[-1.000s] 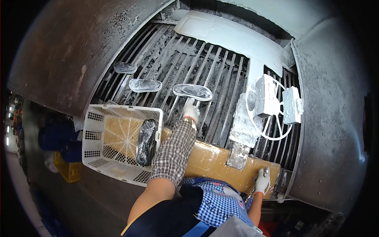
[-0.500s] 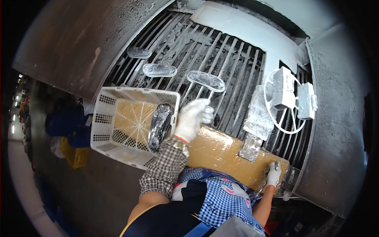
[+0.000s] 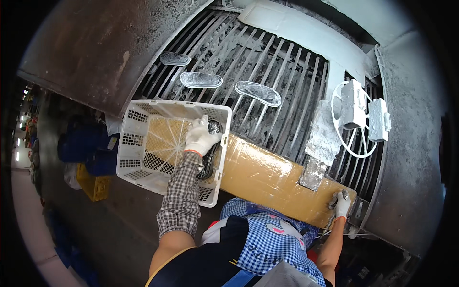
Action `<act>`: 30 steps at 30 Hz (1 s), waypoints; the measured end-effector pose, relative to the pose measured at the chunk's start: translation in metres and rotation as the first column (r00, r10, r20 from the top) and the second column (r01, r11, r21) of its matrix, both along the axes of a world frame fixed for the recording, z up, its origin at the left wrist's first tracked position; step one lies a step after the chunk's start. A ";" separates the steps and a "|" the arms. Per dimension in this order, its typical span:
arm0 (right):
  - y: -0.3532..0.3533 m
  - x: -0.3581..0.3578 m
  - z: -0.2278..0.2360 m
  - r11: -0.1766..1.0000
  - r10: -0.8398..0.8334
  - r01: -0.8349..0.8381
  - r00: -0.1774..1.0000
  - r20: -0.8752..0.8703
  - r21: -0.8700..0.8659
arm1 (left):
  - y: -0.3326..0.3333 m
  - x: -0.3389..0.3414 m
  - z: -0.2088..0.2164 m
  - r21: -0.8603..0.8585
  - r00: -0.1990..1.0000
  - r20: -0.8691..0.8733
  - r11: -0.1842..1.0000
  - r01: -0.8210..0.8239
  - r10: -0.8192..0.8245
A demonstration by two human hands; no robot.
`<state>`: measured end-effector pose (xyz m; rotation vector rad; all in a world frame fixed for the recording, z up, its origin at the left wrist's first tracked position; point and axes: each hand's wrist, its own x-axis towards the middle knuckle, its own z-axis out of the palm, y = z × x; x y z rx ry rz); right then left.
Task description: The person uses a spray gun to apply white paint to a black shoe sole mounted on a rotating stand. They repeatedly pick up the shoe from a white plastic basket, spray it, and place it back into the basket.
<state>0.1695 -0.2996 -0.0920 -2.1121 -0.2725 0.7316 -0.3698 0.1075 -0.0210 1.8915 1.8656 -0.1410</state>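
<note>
Left hand (image 3: 202, 136), gloved, inside white plastic basket (image 3: 178, 106), fingers part curled over black shoe soles (image 3: 206, 167); can't tell if it grips. Soles lie under it and just to its right, long axis near-to-far along basket's right wall, left hand much nearer than right. Right hand (image 3: 342, 206), gloved, well apart at right end of brown board (image 3: 267, 170), fingers curled round small grey metal tool (image 3: 344, 194), kind unclear. Nearest sole on slats (image 3: 258, 93) lies beyond basket, long axis roughly left-to-right
</note>
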 end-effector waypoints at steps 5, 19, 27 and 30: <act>0.006 -0.008 0.012 1.000 -0.001 0.003 0.998 -0.061 0.030 | 0.005 0.011 -0.011 0.074 1.000 0.015 0.997 0.004 -0.005; 0.004 -0.008 0.028 0.996 -0.075 0.081 0.987 -0.142 0.035 | -0.008 -0.001 0.010 0.171 0.996 -0.085 0.984 0.052 -0.038; -0.003 -0.004 0.021 0.998 -0.036 0.033 0.996 -0.078 -0.051 | -0.040 -0.030 0.040 0.395 0.992 -0.057 0.915 -0.084 0.116; -0.009 -0.002 0.010 0.995 0.019 -0.017 1.000 0.019 -0.096 | -0.043 -0.044 0.045 0.343 0.994 0.009 0.934 -0.102 0.105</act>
